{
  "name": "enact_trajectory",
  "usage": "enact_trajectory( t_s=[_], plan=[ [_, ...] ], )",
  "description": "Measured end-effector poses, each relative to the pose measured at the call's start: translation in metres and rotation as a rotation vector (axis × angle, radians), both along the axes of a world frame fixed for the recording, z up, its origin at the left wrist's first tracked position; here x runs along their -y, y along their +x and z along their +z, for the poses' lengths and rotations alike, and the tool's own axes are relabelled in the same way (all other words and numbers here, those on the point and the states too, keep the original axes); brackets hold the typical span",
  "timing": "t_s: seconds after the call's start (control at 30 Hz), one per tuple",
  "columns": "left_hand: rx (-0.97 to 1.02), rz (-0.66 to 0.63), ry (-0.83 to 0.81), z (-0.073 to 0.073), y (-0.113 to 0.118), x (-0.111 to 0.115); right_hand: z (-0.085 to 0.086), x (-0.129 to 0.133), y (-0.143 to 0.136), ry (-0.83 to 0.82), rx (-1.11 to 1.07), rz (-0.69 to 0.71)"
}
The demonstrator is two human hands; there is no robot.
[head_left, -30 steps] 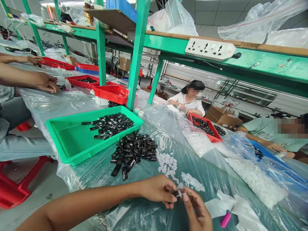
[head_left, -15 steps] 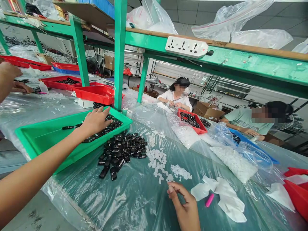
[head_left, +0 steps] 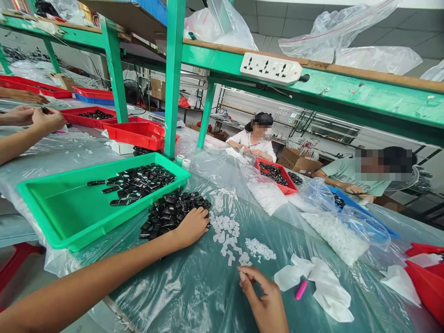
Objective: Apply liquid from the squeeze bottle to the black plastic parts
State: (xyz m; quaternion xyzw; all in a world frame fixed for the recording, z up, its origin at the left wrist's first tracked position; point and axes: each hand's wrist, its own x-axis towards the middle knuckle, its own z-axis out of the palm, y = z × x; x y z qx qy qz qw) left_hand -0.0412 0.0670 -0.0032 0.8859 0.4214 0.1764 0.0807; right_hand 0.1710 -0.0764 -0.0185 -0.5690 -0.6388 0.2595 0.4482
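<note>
My left hand [head_left: 192,226] rests on the right side of a heap of small black plastic pieces [head_left: 164,215], its fingers bent down among them. Its fingertips are hidden, so I cannot tell whether they grip a piece. My right hand [head_left: 262,296] hovers near the front of the table with thumb and index finger pinched together; what is between them, if anything, is too small to make out. Just beyond it lie small white flat pieces [head_left: 225,231] and a pile of tinier white bits [head_left: 260,249]. A green tray [head_left: 58,222] holds more black pieces.
Right of my right hand are a pink cylinder [head_left: 301,290] and crumpled white sheets [head_left: 329,291]. A bag of white pieces [head_left: 336,236] lies farther off. A green shelf post [head_left: 174,83] rises behind the tray. Co-workers sit across the table; another person's hands [head_left: 45,120] work at left.
My left hand has moved right and toward me, from over the green tray to the black heap. My right hand stays nearly still, pinched. The neighbour's hands at left have come together.
</note>
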Motion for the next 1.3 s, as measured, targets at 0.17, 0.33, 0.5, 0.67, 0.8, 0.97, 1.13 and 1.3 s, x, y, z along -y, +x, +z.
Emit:
enact_trajectory(
  t_s=[0.17,0.33,0.5,0.67,0.8,0.97,1.13,1.3],
  plan=[
    [0.200,-0.026,-0.146,0.004,0.003,-0.004,-0.002,0.000,-0.002,0.042,0.014,-0.060],
    [0.389,-0.167,-0.469,0.021,0.003,0.003,0.001,0.001,0.003,0.009,0.179,0.037],
    [0.895,-0.211,-1.114,0.032,0.010,0.017,0.003,0.001,0.008,-0.003,0.240,0.018],
    [1.032,-0.217,-1.299,0.035,0.016,0.025,0.000,0.001,0.022,0.149,0.347,-0.049],
    [1.053,-0.221,-1.342,0.035,0.020,0.028,0.004,0.002,0.036,0.382,0.383,-0.189],
    [1.059,-0.222,-1.324,0.027,0.031,0.032,0.030,0.004,0.054,0.501,0.357,-0.465],
    [1.024,-0.209,-1.327,0.012,0.047,0.038,0.049,0.000,0.094,0.127,0.119,-0.530],
    [1.048,-0.179,-1.327,0.005,0.054,0.041,0.034,0.000,0.130,-0.251,-0.004,-0.340]
  ],
)
